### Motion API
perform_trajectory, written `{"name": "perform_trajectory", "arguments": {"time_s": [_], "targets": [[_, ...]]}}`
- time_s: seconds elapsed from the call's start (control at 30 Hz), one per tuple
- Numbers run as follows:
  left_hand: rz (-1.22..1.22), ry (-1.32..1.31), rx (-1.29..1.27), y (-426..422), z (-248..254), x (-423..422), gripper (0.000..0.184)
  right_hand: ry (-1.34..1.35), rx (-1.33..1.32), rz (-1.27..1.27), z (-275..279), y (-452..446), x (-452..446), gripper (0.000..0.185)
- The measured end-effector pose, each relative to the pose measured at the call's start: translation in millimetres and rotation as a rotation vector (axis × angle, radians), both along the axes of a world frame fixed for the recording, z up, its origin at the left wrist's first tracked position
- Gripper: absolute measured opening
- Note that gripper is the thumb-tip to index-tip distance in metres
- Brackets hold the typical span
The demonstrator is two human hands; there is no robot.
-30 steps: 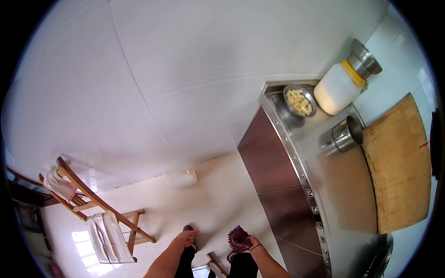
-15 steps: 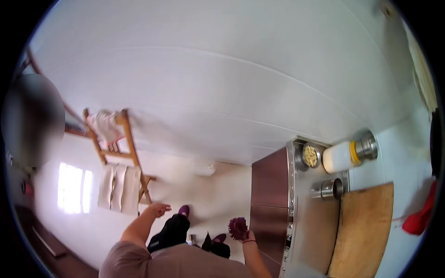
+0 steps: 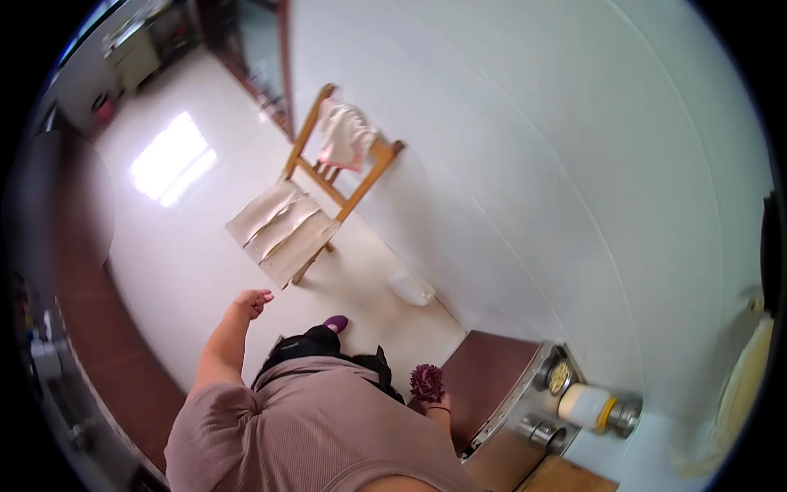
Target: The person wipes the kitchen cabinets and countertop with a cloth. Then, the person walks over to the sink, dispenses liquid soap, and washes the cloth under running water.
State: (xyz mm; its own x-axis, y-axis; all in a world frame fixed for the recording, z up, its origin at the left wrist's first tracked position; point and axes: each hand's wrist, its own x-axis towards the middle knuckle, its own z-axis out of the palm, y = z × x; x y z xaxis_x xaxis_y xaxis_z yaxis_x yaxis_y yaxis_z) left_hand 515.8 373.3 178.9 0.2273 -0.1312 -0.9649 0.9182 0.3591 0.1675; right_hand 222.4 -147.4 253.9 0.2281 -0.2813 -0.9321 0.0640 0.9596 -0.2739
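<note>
My right hand (image 3: pixel 438 403) is closed around a shaggy dark purple chenille cloth (image 3: pixel 426 383), held low beside the brown cabinet front. Most of the fingers are hidden behind its bushy strands. Out to the left, my left hand (image 3: pixel 254 303) hangs in the air with nothing in it, its fingers loosely curled and partly apart. The nearest thing to it is a wooden chair (image 3: pixel 366 182) with a pale padded seat cover (image 3: pixel 284 229). A white and pink cloth (image 3: pixel 344 135) hangs over the chair's back.
On the counter at lower right stand a bowl of pale pieces (image 3: pixel 560 378), a yellow-collared jar (image 3: pixel 586 407), a metal cup (image 3: pixel 542 432) and a wooden board (image 3: pixel 570 476). A whitish plastic item (image 3: pixel 411 289) lies by the wall. A brown cabinet (image 3: pixel 123 328) runs along the left.
My view has turned left, so the chair now appears higher and nearer the middle, and the counter has slid lower. The purple cloth stays in my right hand. My left hand remains free.
</note>
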Motion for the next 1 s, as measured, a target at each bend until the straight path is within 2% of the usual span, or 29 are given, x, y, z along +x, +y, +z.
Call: {"name": "perform_trajectory", "arguments": {"time_s": [0.07,0.1,0.13,0.2,0.23,0.3,0.37,0.43,0.47,0.67,0.73,0.77,0.87,0.9,0.93,1.0], "targets": [[0.12,-0.007,0.007,21.2,9.8,-26.3,0.024,0.152,-0.124,0.392,19.9,-1.4,15.5,0.04],[0.188,-0.021,0.0,30.9,13.9,-39.9,0.026,-0.013,-0.042,0.425,1.0,-17.1,12.0,0.034],[0.255,-0.037,-0.003,39.3,19.5,-54.8,0.028,-0.002,-0.032,0.479,-16.9,-34.3,13.6,0.034],[0.365,-0.038,0.025,53.2,36.4,-87.7,0.03,-0.22,-0.293,0.918,-40.1,-59.7,13.9,0.031],[0.425,-0.055,0.045,58.7,45.8,-108.3,0.031,-0.295,-0.459,1.046,-11.9,-50.8,30.5,0.033],[0.524,-0.062,0.092,63.8,64.9,-155.6,0.032,-0.508,-0.248,1.257,-33.3,-91.0,56.3,0.043],[0.623,-0.059,0.167,59.1,81.6,-201.7,0.031,-0.584,-0.105,1.232,-68.8,-120.4,74.7,0.045],[0.737,0.008,0.196,51.0,87.3,-254.3,0.029,-0.261,-0.161,0.98,-47.0,-104.7,110.7,0.035],[0.815,0.068,0.214,45.6,89.4,-280.0,0.027,-0.086,-0.015,0.676,-26.8,-86.4,135.7,0.029],[1.051,0.148,0.176,-7.7,87.3,-392.9,0.027,-0.097,0.099,0.741,-32.7,-73.8,216.3,0.034],[1.159,0.105,0.124,-22.4,92.3,-410.8,0.026,-0.107,0.093,0.852,-28.4,-48.6,242.4,0.044],[1.219,0.1,0.101,-29.8,96.6,-416.8,0.025,-0.084,0.157,0.816,-32.1,-30.9,257.8,0.045],[1.325,0.082,0.076,-49.1,101.5,-436.9,0.025,-0.073,0.182,0.926,-38.5,24.2,298.6,0.044],[1.376,0.109,0.088,-56.3,100.2,-441.8,0.024,-0.089,0.266,0.943,-40.8,44.2,312.9,0.044],[1.389,0.102,0.082,-62.2,91.0,-450.7,0.024,-0.107,0.349,0.957,-40.5,65.5,328.0,0.043],[1.523,0.212,0.057,-68.2,71.8,-463.9,0.024,-0.177,0.34,0.999,-36.1,110.3,347.5,0.043]]}}
